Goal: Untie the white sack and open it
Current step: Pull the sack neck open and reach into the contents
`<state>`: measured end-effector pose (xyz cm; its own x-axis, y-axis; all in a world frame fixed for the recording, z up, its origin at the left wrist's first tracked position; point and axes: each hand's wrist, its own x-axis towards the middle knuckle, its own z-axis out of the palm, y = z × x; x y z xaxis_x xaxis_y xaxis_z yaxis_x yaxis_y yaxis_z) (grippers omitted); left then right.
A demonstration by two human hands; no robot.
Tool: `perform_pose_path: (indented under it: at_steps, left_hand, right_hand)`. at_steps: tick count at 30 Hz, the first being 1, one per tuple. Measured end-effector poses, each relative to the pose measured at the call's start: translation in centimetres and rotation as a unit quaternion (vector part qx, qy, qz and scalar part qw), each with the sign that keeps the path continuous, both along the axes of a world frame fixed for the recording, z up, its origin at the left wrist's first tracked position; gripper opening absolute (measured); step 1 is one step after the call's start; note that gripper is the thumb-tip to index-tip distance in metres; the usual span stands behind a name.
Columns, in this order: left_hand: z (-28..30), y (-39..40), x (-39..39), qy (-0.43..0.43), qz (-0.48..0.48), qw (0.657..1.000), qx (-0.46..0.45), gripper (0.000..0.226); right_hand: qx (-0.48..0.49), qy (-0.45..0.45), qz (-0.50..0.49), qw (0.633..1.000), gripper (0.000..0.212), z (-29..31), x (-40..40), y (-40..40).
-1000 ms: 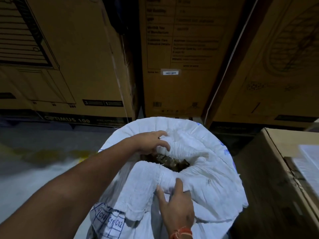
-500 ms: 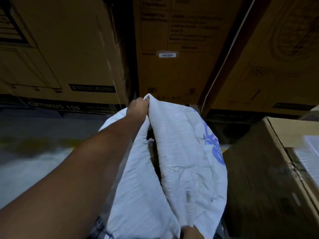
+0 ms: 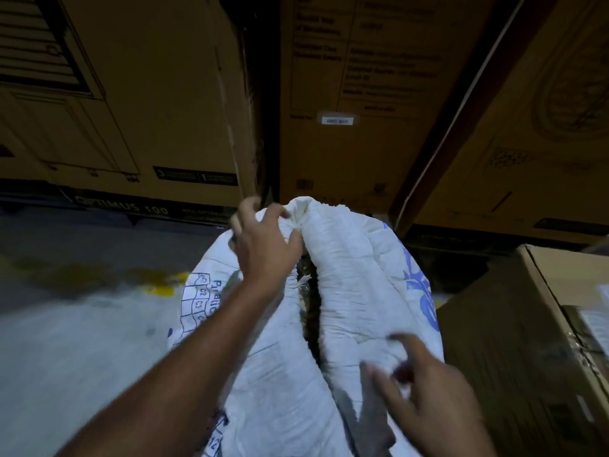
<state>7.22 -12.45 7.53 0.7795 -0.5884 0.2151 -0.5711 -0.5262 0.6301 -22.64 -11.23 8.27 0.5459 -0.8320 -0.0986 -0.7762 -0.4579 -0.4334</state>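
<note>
The white woven sack (image 3: 356, 285) with blue print stands on the floor in front of me. Its mouth is pulled into a long narrow slit, and dark contents (image 3: 311, 311) show inside. The far end of the rim is bunched into a peak (image 3: 301, 209). My left hand (image 3: 263, 242) is at that peak with its fingers spread and blurred, and the thumb lies against the cloth. My right hand (image 3: 425, 387) hovers over the near right side of the sack with its fingers apart, holding nothing.
Tall cardboard cartons (image 3: 346, 94) stand close behind the sack. Another carton (image 3: 534, 341) sits right beside it on the right. Grey concrete floor (image 3: 82, 341) with a yellow mark (image 3: 164, 285) lies to the left.
My left hand has loosened its grip on the far rim, its fingers now spread. My right hand has come up from the near edge and off the cloth. The view has tilted down slightly.
</note>
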Motion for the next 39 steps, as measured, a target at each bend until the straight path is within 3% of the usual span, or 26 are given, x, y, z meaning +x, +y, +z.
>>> perform_pose_path:
  at_steps: [1, 2, 5, 7, 10, 14, 19, 22, 24, 26, 28, 30, 33, 37, 39]
  left_hand:
    - [-0.2, 2.2, -2.3, -0.009, 0.034, 0.999, -0.023, 0.030]
    - [-0.8, 4.0, -4.4, -0.014, 0.037, 0.999, 0.011, 0.036]
    - [-3.9, 4.8, -7.8, -0.015, -0.022, 0.988, 0.155, 0.052]
    - [-5.8, 4.4, -8.0, -0.050, -0.068, 0.966, 0.246, 0.059]
    - [-6.9, 4.8, -5.4, -0.081, -0.110, 0.930, 0.340, 0.073]
    - [-7.1, 7.0, 0.6, -0.111, -0.096, 0.928, 0.342, 0.074]
    - [-4.7, 8.9, 5.0, -0.150, -0.092, 0.909, 0.377, 0.055]
    - [-2.5, 8.3, 4.4, -0.124, -0.104, 0.922, 0.352, 0.049]
    - [-1.6, 7.8, 2.6, -0.150, -0.108, 0.942, 0.280, 0.043]
    - [-0.8, 7.2, 0.2, -0.205, -0.124, 0.960, 0.145, 0.031]
    - [-0.7, 6.0, -1.5, -0.211, -0.184, 0.957, 0.071, 0.022]
    - [-1.5, 4.4, -1.9, -0.203, -0.246, 0.940, 0.120, 0.025]
    - [-2.5, 1.7, -0.9, -0.189, -0.263, 0.921, 0.216, 0.036]
    - [-3.3, -0.9, -0.9, -0.191, -0.305, 0.877, 0.318, 0.037]
    - [-4.1, -1.1, -0.6, -0.195, -0.307, 0.871, 0.332, 0.056]
  right_hand:
    - [-0.061, -0.005, -0.002, 0.998, 0.060, 0.1, 2.9, -1.2]
    - [-0.072, -0.018, 0.013, 0.997, 0.068, 0.0, 5.1, -2.5]
    - [-0.058, 0.089, 0.087, 0.991, 0.081, -4.0, 10.9, -5.6]
    - [-0.018, 0.172, 0.128, 0.976, 0.073, -6.2, 12.5, -7.3]
    - [-0.023, 0.210, 0.165, 0.964, 0.059, -6.6, 11.4, -9.7]
    - [-0.037, 0.238, 0.122, 0.963, 0.049, -5.0, 6.7, -13.3]
    - [-0.040, 0.308, 0.109, 0.944, 0.080, -3.9, 2.4, -15.0]
    - [-0.076, 0.290, 0.110, 0.948, 0.067, -3.0, 3.3, -13.2]
    - [-0.185, 0.203, 0.116, 0.955, 0.050, -2.3, 4.7, -11.3]
    - [-0.252, 0.082, 0.157, 0.951, 0.023, -1.6, 6.3, -9.1]
    - [-0.184, 0.055, 0.223, 0.956, 0.019, -1.5, 7.7, -7.1]
    - [-0.070, 0.113, 0.225, 0.965, 0.031, -1.9, 8.4, -6.1]
    - [-0.062, 0.159, 0.197, 0.965, 0.049, -2.9, 8.3, -7.2]
    - [0.001, 0.161, 0.225, 0.961, 0.051, -4.9, 9.0, -9.8]
    - [-0.035, 0.199, 0.245, 0.948, 0.082, -6.0, 9.8, -11.3]
